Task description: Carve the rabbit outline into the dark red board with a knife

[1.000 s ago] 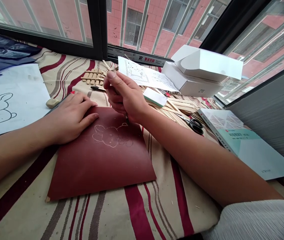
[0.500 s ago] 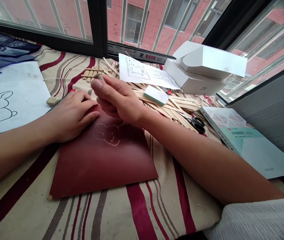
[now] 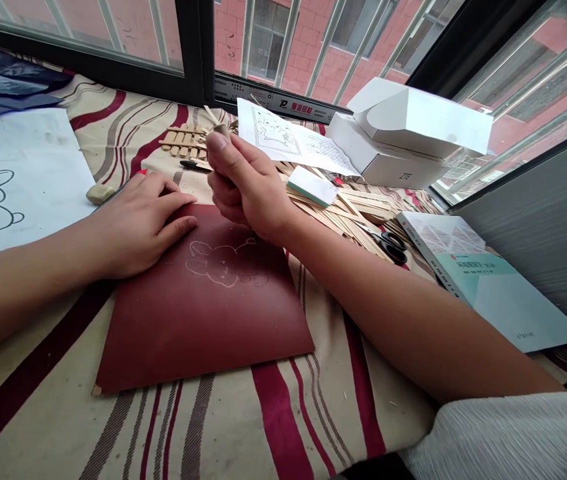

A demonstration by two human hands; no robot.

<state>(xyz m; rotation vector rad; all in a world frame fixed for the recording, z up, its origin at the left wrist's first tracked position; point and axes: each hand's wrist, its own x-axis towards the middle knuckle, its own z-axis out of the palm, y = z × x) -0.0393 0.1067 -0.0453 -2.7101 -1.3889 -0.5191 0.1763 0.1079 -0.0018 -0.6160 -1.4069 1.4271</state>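
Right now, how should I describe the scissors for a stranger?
On the striped cloth, look to the right of the person's right hand, where a heap of flat wooden sticks lies. The scissors sit at the heap's right edge, beside the teal-covered book. Their black finger loops set them apart from the pale wood.

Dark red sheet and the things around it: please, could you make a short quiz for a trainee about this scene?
1. Which hand lies on the dark red sheet?
2. True or false: the black-handled scissors lie on the dark red sheet.
3. What animal is drawn on the white paper at the left? A) a fish B) a rabbit C) a horse

Key: 1. the left hand. 2. False, they lie beside the wooden sticks. 3. B.
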